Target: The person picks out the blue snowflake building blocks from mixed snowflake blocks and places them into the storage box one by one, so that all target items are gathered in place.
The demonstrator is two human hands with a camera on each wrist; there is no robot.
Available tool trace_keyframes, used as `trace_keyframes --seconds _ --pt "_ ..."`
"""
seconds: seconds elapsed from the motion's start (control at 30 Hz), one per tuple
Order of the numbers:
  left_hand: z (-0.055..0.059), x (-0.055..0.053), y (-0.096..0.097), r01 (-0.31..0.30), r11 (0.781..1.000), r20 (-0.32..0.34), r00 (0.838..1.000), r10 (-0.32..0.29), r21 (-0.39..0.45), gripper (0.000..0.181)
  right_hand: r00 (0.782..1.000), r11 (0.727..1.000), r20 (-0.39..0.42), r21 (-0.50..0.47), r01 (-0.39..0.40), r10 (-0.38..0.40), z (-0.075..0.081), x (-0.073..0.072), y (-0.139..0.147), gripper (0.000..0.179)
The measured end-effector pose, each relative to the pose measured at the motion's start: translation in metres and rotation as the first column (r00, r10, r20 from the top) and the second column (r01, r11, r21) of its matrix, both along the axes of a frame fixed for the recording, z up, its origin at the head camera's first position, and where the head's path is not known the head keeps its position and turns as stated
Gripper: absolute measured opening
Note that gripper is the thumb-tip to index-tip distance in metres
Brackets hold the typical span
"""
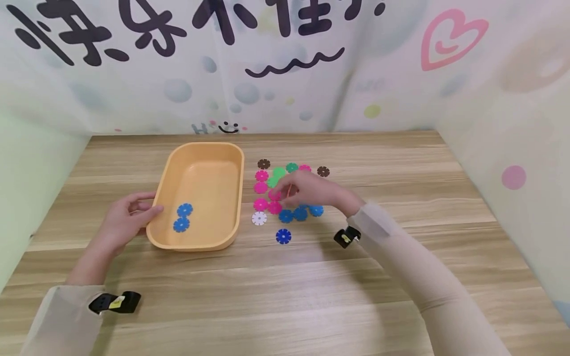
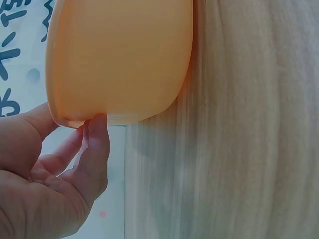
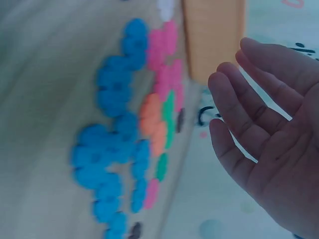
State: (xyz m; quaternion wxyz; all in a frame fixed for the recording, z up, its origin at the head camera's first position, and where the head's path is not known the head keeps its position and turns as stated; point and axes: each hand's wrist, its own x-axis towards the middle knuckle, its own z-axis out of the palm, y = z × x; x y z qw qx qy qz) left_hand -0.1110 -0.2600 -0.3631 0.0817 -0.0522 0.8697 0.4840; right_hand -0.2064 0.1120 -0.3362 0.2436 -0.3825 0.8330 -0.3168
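A yellow-orange plastic tray (image 1: 209, 193) stands left of centre, with two blue notched discs (image 1: 181, 225) inside near its front left. My left hand (image 1: 122, 222) grips its left rim, thumb on top and fingers below, as the left wrist view shows on the tray wall (image 2: 124, 59). Over a cluster of flat notched discs right of the tray hovers my right hand (image 1: 311, 188). Its fingers are loosely bent with nothing between them in the right wrist view. Beneath it lie pink discs (image 1: 261, 204), light blue discs (image 1: 300, 213) and orange discs (image 3: 152, 117), partly hidden in the head view.
A dark blue disc (image 1: 283, 236) and a white disc (image 1: 259, 218) lie at the near side of the cluster. Brown discs (image 1: 323, 171) sit at its far side. A printed sheet (image 1: 285, 99) hangs behind the wooden table (image 1: 249, 306).
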Motion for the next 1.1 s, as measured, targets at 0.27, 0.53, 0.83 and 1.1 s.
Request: trace_keyframes --seconds 0.27,0.53,0.83,1.1 --pt "0.0 0.0 -0.002 -0.002 1.0 -0.006 1.0 0.003 0.011 0.06 0.996 0.996 0.011 -0.027 0.084 -0.084 -0.03 0.006 0.017 0.023" --pt "-0.001 0.0 -0.001 -0.004 1.0 -0.004 1.0 0.004 0.016 0.059 0.992 0.992 -0.024 0.035 0.123 -0.123 -0.043 0.007 0.016 0.027" --pt "0.0 -0.001 0.0 0.004 1.0 -0.004 1.0 -0.004 0.02 0.059 0.991 0.986 -0.058 0.106 0.126 -0.121 -0.044 0.008 0.011 0.029" --pt "0.0 -0.001 0.0 -0.004 1.0 0.007 1.0 0.004 0.015 0.061 0.988 0.985 -0.113 0.126 0.119 -0.105 -0.048 0.007 0.009 0.028"
